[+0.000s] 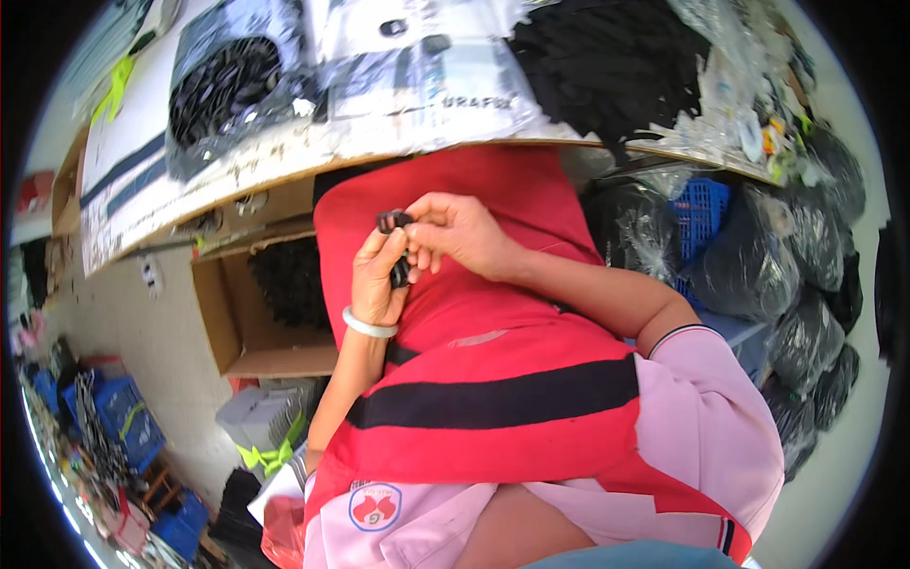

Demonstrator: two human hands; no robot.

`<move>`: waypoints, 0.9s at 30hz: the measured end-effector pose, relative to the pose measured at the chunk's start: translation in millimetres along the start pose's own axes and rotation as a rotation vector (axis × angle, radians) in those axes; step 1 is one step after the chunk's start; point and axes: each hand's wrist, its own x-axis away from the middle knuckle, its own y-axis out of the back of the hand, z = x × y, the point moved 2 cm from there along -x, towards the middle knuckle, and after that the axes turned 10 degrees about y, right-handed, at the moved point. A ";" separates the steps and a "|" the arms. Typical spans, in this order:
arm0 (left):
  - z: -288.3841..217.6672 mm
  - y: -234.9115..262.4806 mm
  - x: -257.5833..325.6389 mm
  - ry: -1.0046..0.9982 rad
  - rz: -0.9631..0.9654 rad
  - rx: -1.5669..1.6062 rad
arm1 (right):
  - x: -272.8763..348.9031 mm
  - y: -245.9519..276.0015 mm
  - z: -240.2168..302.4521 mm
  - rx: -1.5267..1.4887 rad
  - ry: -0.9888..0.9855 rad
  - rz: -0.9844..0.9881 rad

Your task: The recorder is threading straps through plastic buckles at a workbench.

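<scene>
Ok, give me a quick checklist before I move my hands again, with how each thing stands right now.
1. Left hand holding the small black piece: ok, at its thumb and fingers.
2. Right hand pinching that piece too: cannot tell; its fingertips are right at it.
3. Dark part lower by the left hand, joined or separate: cannot tell.
4. Pale bracelet away from the piece: ok, around the left wrist.
5. Cardboard box below the table open: ok, with dark contents showing.
</scene>
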 end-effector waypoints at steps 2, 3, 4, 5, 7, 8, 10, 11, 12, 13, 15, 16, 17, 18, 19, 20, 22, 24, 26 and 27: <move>-9.1 -10.6 -5.3 0.039 -0.019 0.068 | -1.6 2.2 8.8 0.093 0.009 0.016; -9.4 -7.4 -10.7 0.065 0.029 0.106 | 0.5 8.3 19.6 0.154 -0.015 0.010; -14.4 -11.2 -11.2 0.070 0.043 0.101 | 2.2 14.2 33.1 0.162 -0.006 -0.001; -19.5 -16.5 -10.4 0.106 0.006 0.114 | 3.5 26.0 49.9 0.464 0.154 -0.045; -23.8 -9.8 -7.2 0.154 -0.025 0.127 | 9.1 54.8 88.1 0.946 0.415 -0.182; -24.7 -3.5 -4.9 0.162 -0.017 0.121 | 11.9 73.4 108.1 1.127 0.515 -0.281; -24.2 5.0 -1.7 0.165 -0.049 0.077 | 13.8 110.7 139.9 1.150 0.588 -0.513; -22.7 5.0 -2.7 0.168 -0.043 0.075 | 13.8 132.8 151.3 1.248 0.607 -0.560; -20.9 3.8 -3.9 0.178 -0.057 0.035 | 9.9 152.3 160.8 1.344 0.623 -0.608; -18.7 2.0 -5.2 0.190 -0.072 -0.004 | 2.9 161.7 170.3 1.461 0.691 -0.622; -13.1 -3.6 -8.8 0.193 -0.091 -0.089 | -18.4 179.0 181.9 1.688 0.901 -0.621; -10.6 -6.6 -11.3 0.190 -0.113 -0.169 | -32.2 178.6 183.7 1.683 0.901 -0.623; -9.6 -15.0 -12.2 0.190 -0.112 -0.175 | -44.8 171.2 188.1 1.882 0.966 -0.623; -9.3 -22.1 -14.5 0.189 -0.101 -0.185 | -53.9 169.5 190.9 2.083 1.026 -0.620; -9.0 -27.6 -14.8 0.186 -0.095 -0.193 | -61.1 182.5 192.3 2.037 1.015 -0.575; -10.1 -31.0 -16.0 0.182 -0.090 -0.201 | -66.9 191.5 194.3 1.990 1.003 -0.529; -15.4 -26.9 -13.5 0.148 -0.123 -0.273 | -71.3 170.2 203.1 1.868 1.055 -0.562; -15.7 -25.5 -7.4 0.126 -0.184 -0.326 | -60.8 115.2 211.1 1.691 1.186 -0.522; -20.4 -37.7 -6.7 0.006 -0.299 -0.308 | -43.7 84.6 200.4 1.488 1.196 -0.342; -22.3 -35.1 -5.0 -0.010 -0.296 -0.337 | -36.4 59.5 181.8 1.323 0.985 -0.294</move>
